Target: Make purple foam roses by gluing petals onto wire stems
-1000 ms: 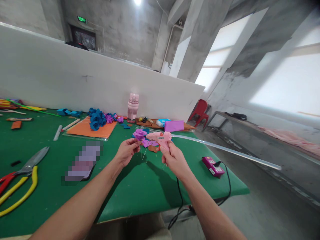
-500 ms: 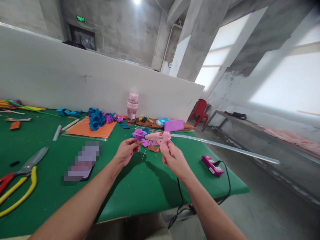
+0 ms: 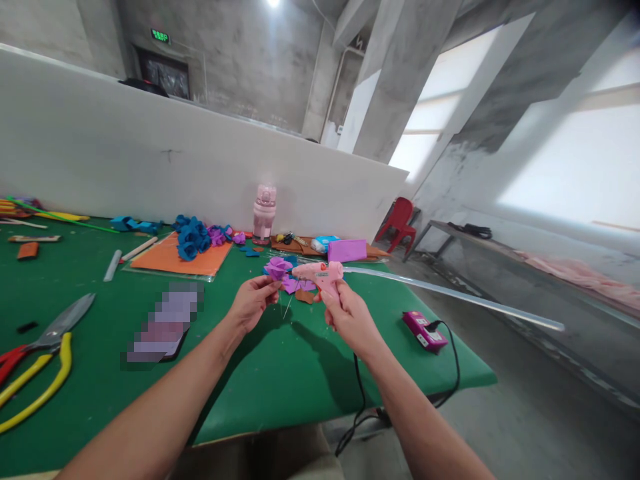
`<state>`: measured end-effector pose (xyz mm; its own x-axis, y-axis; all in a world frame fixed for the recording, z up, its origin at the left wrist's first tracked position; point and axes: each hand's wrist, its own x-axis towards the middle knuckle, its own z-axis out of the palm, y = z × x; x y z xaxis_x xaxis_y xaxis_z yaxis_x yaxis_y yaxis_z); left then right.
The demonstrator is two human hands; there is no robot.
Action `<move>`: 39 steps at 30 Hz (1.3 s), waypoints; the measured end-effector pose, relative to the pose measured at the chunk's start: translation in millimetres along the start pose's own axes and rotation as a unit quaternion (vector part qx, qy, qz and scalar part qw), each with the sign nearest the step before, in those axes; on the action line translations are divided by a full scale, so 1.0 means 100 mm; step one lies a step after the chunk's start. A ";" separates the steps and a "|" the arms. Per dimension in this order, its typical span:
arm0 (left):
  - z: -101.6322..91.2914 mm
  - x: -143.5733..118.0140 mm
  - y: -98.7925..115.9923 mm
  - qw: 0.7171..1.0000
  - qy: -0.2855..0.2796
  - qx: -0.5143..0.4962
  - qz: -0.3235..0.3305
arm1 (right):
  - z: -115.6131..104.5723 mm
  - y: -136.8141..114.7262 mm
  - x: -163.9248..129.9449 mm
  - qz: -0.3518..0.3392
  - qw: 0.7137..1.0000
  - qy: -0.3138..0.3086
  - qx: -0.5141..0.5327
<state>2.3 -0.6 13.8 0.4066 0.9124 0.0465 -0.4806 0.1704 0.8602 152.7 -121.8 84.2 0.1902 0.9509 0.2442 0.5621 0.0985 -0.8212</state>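
Observation:
Between the fingertips of my left hand [image 3: 254, 301] is a purple paper flower [image 3: 278, 268], held up over the table; a thin wire shows below it. My right hand [image 3: 350, 313] is wrapped round the handle of a pink hot glue gun [image 3: 320, 275]. The gun's nozzle points left and sits close to the flower's right side; whether they touch I cannot tell. A long clear glue stick [image 3: 450, 295] sticks out of the gun's back to the right. Purple paper petals [image 3: 298, 286] and a brown scrap [image 3: 304, 297] lie beneath the nozzle.
Large shears [image 3: 55, 333] and a phone [image 3: 163, 323] lie on the green table [image 3: 260, 393] at left. Blue paper flowers [image 3: 193, 237] rest on an orange sheet [image 3: 170, 263]. A pink bottle [image 3: 264, 215] stands by the white partition. A magenta power strip [image 3: 424, 331] with a black cord is at right.
The glue gun has shifted very slightly to the right, and its nozzle is a little farther from the flower. Both hands keep their grip.

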 end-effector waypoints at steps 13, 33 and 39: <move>0.00 0.00 0.00 1.000 -0.003 0.001 -0.003 | 0.01 0.03 0.02 -0.010 1.000 -0.007 -0.009; 0.00 0.00 0.00 1.000 0.002 0.014 -0.006 | 0.01 0.05 0.04 -0.023 0.999 0.007 -0.035; 0.00 0.00 0.00 1.000 0.001 0.021 -0.006 | 0.02 0.07 0.04 -0.031 0.999 0.006 -0.036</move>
<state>2.2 -0.2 13.5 0.4111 0.9109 0.0355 -0.4432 0.1656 0.8810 156.4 -116.4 78.4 0.1628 0.9399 0.3000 0.6297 0.1351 -0.7650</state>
